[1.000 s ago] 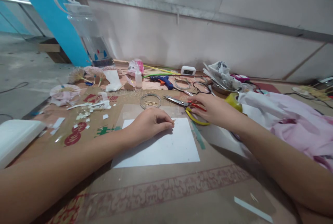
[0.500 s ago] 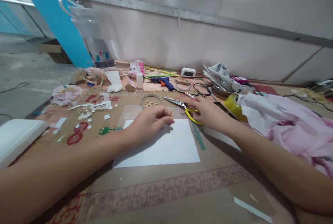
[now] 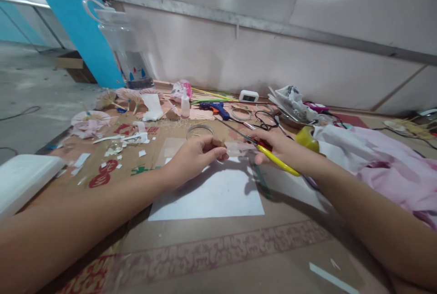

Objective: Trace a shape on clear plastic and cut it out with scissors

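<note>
My left hand (image 3: 201, 155) is closed in a pinch above a white sheet of paper (image 3: 211, 198). A tiny pale brown piece pokes up from its fingertips, too small to name. To its right, my right hand (image 3: 273, 146) grips a pair of scissors (image 3: 278, 159) by the yellow handles, their blades aimed up and left past my left fingers. Whether the blades are parted is hard to make out. Just behind my left hand lies a wire ring (image 3: 200, 130) with thin sticks in it. A green strip (image 3: 261, 180) runs along the paper's right side.
Behind my hands are a blue glue gun (image 3: 218, 109), a small white bottle (image 3: 185, 103) and a white digital display (image 3: 248, 96). Paper scraps and a water jug (image 3: 128, 53) stand left. On the right are yellow tape (image 3: 306, 139) and pink cloth (image 3: 385, 157).
My right hand has lifted the scissors off the table and turned them, the handles now swung toward my forearm. My left hand keeps its pinch in nearly the same place.
</note>
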`<state>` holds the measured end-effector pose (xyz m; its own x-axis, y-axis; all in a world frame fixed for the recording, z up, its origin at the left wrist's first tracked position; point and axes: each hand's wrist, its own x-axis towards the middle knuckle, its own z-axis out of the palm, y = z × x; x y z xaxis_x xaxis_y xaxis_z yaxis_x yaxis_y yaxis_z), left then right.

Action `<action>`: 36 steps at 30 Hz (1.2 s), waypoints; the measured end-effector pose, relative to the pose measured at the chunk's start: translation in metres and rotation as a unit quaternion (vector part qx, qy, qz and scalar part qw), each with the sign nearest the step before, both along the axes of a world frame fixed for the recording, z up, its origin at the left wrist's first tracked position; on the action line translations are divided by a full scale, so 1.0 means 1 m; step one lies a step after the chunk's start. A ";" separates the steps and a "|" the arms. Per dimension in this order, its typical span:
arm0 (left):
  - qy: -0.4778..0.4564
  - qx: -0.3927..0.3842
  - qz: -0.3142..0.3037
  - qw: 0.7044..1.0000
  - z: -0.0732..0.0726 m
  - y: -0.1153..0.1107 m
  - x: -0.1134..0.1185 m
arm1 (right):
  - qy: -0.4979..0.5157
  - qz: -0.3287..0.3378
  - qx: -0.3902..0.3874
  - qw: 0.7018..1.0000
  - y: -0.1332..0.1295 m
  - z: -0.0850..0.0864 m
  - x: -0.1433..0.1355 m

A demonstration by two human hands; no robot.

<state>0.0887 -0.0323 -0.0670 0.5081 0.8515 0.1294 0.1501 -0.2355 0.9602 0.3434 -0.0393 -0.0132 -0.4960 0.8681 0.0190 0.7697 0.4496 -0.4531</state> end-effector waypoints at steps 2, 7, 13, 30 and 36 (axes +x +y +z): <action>-0.007 -0.003 0.002 1.000 -0.001 0.000 0.000 | 0.006 0.027 -0.015 1.000 0.001 0.000 0.001; 0.007 -0.010 0.013 1.000 0.003 -0.002 0.000 | 0.008 0.049 -0.051 0.997 0.003 0.001 0.007; 0.005 -0.019 0.021 1.000 0.004 -0.003 0.001 | -0.010 0.028 -0.076 0.997 0.000 0.003 0.001; 0.052 0.017 0.016 0.998 0.005 -0.003 0.000 | -0.001 -0.014 -0.050 0.999 -0.003 0.001 -0.004; 0.044 -0.004 0.021 0.999 0.002 -0.001 0.000 | 0.005 -0.004 -0.080 0.997 -0.007 0.004 -0.011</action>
<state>0.0885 -0.0336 -0.0649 0.4818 0.8727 0.0788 0.2436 -0.2198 0.9446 0.3325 -0.0466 -0.0087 -0.4896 0.8643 -0.1152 0.7681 0.3650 -0.5261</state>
